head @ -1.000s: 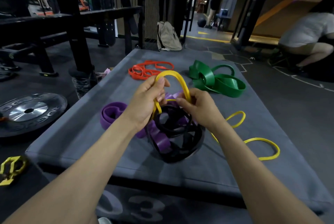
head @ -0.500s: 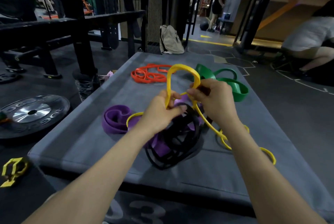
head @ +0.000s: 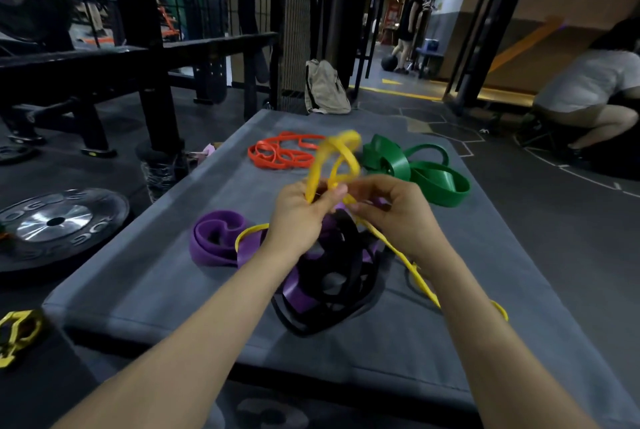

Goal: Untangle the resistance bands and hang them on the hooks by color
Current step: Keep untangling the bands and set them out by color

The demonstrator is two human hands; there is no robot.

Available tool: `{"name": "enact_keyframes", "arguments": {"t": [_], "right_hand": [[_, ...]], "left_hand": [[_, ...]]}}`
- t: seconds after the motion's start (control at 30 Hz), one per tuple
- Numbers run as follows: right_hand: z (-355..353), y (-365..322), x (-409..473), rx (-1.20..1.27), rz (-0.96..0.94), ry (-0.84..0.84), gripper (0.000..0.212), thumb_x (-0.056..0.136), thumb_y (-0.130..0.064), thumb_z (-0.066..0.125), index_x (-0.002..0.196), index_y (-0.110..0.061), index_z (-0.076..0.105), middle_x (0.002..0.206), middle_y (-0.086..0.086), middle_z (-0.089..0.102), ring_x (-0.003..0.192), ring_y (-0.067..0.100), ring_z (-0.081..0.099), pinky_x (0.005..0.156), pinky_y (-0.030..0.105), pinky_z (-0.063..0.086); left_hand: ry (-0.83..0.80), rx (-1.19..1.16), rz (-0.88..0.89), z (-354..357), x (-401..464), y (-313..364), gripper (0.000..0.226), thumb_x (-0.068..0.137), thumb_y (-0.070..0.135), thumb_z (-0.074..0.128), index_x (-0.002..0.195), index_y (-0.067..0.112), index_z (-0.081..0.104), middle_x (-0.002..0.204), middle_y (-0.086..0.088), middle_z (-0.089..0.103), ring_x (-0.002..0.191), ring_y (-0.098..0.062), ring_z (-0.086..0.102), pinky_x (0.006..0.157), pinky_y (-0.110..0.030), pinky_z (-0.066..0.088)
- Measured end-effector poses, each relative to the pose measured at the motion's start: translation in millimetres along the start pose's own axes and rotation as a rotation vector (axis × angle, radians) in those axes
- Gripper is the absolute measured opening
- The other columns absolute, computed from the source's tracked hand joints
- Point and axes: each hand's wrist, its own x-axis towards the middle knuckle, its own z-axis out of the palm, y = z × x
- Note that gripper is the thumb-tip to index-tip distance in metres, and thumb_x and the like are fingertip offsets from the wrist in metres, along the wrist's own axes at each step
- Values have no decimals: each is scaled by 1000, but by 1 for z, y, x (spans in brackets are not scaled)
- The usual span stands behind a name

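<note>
A gym, plainly. Dark rubber flooring marked with pale lines; a black weight plate (head: 57, 222) with a metal hub lying flat at left; black steel rack uprights and a heavy black bench frame (head: 138, 61) behind, backed by wire mesh (head: 294, 23). In the middle, a grey padded surface (head: 145, 276) strewn with resistance bands: an orange band (head: 277, 151), a green band (head: 419, 168), a purple band (head: 218, 238), a black band (head: 346, 276) and a yellow band (head: 334, 158). Further back, a beige backpack (head: 325, 89) propped on the floor, a dark medicine ball (head: 388, 63) down the corridor near a standing person (head: 408, 26), and at right another person (head: 595, 89) crouched low.
</note>
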Motion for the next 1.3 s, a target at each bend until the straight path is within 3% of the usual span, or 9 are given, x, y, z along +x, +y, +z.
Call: {"name": "enact_keyframes", "arguments": {"t": [0.13,0.27,0.37,0.5,0.6,0.87,1.07,1.2,1.3], "right_hand": [[6,8,-1,-92,-1,-2,24,78,-3,71,101,-10,68,72,-17,58,61,-14,54,66,4,42],[3,19,5,-79,42,99,23,82,-3,67,101,-15,69,73,-9,63,62,-10,57,71,8,47],[-6,37,7,-83,184,237,17,80,-2,68,94,-12,72,84,7,73,75,9,65,79,28,53],[-10,54,1,-424,335,274,16,80,-9,67,93,-14,76,89,12,74,93,22,66,72,22,40],[-3,50,1,-449,253,195,14,81,-12,67,91,-15,76,88,13,73,93,25,65,70,22,39],[12,21,-3,-494,-150,81,41,76,7,60,114,-7,65,97,6,48,89,27,56,80,41,48],[10,22,-7,-420,-180,134,19,78,-3,69,94,-8,59,96,-2,40,75,16,51,73,33,48],[10,17,-10,-429,-179,47,21,76,-12,74,94,-5,67,90,-2,42,75,9,41,69,13,30],[12,11,-10,-452,-119,86,26,76,-23,76,90,-5,64,85,-2,41,74,16,44,65,20,34]], "left_hand": [[-5,-191,-111,-4,0,-2,25,88,24,63,67,10,58,63,-12,46,58,-18,39,49,-22,30],[40,-436,-232,-10,4,4,25,91,14,57,66,12,56,52,4,52,46,-4,42,40,-13,30],[57,-564,-283,-20,6,10,27,92,14,55,64,13,55,50,4,46,40,-4,38,38,-14,29],[8,-700,-398,-26,4,10,28,92,20,55,65,14,53,54,3,42,41,-5,38,38,-17,32],[31,-840,-484,-28,5,10,25,92,25,55,69,15,50,52,5,43,41,-4,41,37,-16,32],[1,-758,-444,-18,2,15,32,90,21,57,59,14,59,50,3,53,45,-6,54,41,-17,44],[-4,-751,-468,-18,4,15,34,88,22,61,54,16,63,51,2,54,47,-7,55,43,-17,44],[-31,-706,-468,-16,2,21,25,86,24,62,64,13,57,52,2,54,47,-6,54,43,-16,43],[-87,-642,-471,-14,2,30,23,87,24,60,67,14,56,50,4,53,44,-4,51,43,-14,39]]}}
